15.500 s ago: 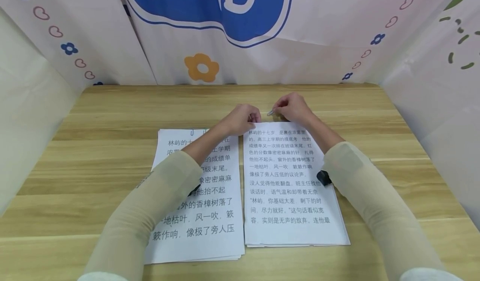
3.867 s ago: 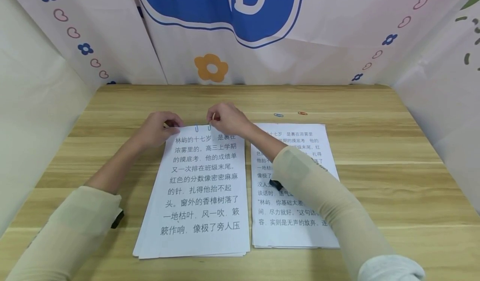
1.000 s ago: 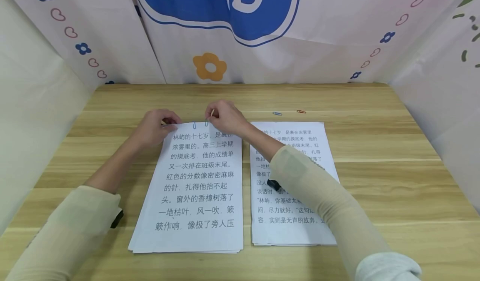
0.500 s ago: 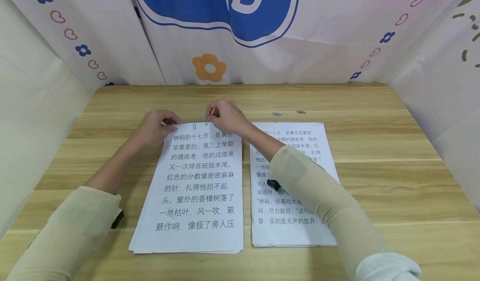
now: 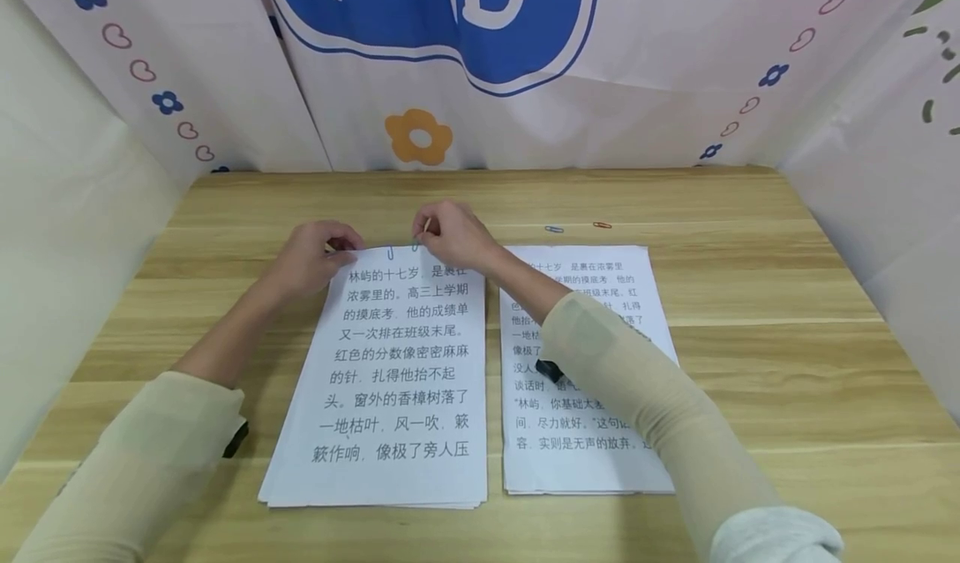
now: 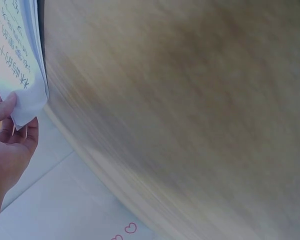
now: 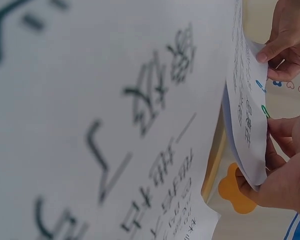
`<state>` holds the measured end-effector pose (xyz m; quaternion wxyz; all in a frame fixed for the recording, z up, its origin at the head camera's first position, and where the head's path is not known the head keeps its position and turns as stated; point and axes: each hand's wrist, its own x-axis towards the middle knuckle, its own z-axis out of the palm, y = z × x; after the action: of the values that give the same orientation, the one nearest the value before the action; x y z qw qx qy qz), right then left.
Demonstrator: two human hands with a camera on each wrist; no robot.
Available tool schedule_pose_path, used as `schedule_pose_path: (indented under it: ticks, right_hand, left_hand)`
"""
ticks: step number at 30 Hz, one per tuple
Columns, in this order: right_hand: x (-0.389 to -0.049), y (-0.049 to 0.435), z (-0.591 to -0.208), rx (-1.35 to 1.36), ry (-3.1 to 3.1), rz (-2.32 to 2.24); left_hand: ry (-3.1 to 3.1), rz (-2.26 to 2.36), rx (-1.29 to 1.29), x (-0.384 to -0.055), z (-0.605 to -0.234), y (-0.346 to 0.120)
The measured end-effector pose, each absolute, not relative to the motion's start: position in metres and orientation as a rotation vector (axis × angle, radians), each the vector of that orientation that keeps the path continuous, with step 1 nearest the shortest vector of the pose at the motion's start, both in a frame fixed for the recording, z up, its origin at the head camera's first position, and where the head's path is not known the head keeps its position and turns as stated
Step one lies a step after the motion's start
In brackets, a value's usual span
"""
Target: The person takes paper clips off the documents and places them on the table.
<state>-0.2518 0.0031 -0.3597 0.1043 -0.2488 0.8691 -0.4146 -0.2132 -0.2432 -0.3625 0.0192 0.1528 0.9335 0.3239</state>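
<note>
A stack of printed paper sheets (image 5: 397, 363) lies on the left, its top edge lifted in the right wrist view. My left hand (image 5: 311, 254) pinches its top left corner, thumb on top and fingers beneath, as the left wrist view shows. A blue paper clip (image 5: 390, 253) sits on the top edge between my hands. Just right of it is a green paper clip (image 7: 264, 111), also on that edge. My right hand (image 5: 456, 233) pinches this green clip at its outer end, its other fingers behind the paper.
A second stack of printed sheets (image 5: 585, 467) lies on the right, partly under my right forearm. Behind it, a blue paper clip (image 5: 553, 229) and a red paper clip (image 5: 602, 225) lie on the wooden table (image 5: 750, 296). A printed cloth (image 5: 585, 129) hangs behind the table.
Both hands have moved from the right stack's top edge to the left stack's. Blue and red clips now lie loose behind the right stack. Over the last second, the green clip shifted slightly outward.
</note>
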Motion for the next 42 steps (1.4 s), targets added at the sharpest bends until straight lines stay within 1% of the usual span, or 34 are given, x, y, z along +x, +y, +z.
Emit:
schedule_pose_path:
  ticks: [15, 31, 42]
  right_hand:
    - [-0.2552, 0.0057, -0.3582, -0.803, 2.655, -1.054]
    - [-0.255, 0.0076, -0.3602, -0.744, 2.634, -1.146]
    - [-0.2555, 0.0086, -0.3615, -0.755, 2.614, -1.21]
  left_hand:
    - [2.902, 1.002, 0.486, -0.2121, -0.3624, -0.2393]
    - [2.898, 0.991, 0.468, -0.2126, -0.3623, -0.2396]
    - [2.902, 0.992, 0.478, -0.2108, -0.364, -0.2383]
